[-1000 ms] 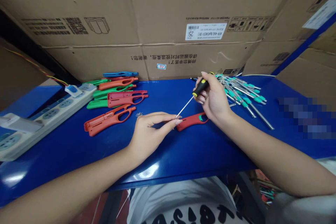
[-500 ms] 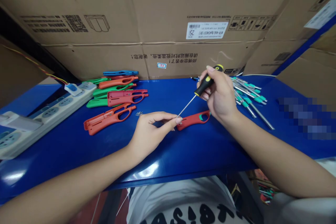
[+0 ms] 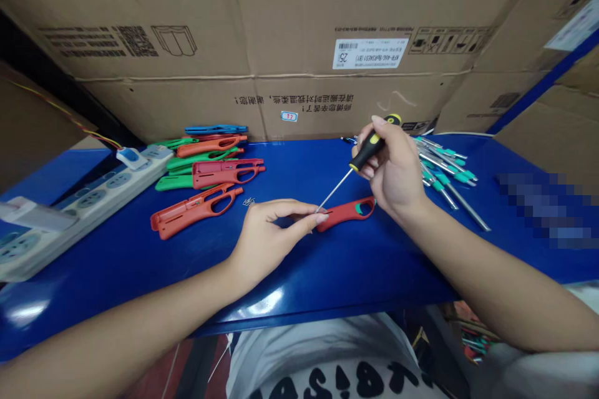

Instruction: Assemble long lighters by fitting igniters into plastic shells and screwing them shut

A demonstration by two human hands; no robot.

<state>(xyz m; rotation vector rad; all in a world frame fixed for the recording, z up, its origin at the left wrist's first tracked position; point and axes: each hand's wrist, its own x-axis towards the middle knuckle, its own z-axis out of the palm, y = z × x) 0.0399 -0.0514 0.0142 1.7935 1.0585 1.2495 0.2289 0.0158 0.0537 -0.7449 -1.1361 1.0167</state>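
Red casing (image 3: 339, 214) laid on the table (image 3: 299, 168), in front of the person, green part (image 3: 359, 209) showing at the loop end. Its left end is partly covered by the left hand's fingertips; whether it is pressed there cannot be told. Screwdriver (image 3: 369, 154) slanted over it, tip down and to the left. Handle gripped by the right hand (image 3: 397, 171), near the loop end. Left hand (image 3: 271, 230): thumb and forefinger pinched around the screwdriver's tip; whether a tiny part is also held there cannot be seen.

Step in hand, as judged: something small being readied at the tip, the casing not yet being worked on. For the next move, a steady pinch and a well-aligned tip seem to be called for, with the casing kept from sliding.

Metal bits (image 3: 248, 202) are scattered just beyond the left hand, too small to be identified. Orange casing (image 3: 196, 212) set farther left, more casings (image 3: 213, 148) heaped behind it. Rods (image 3: 440, 181) piled beyond the right hand. Power strip (image 3: 99, 198) at far left; carton (image 3: 201, 103) stood behind everything.
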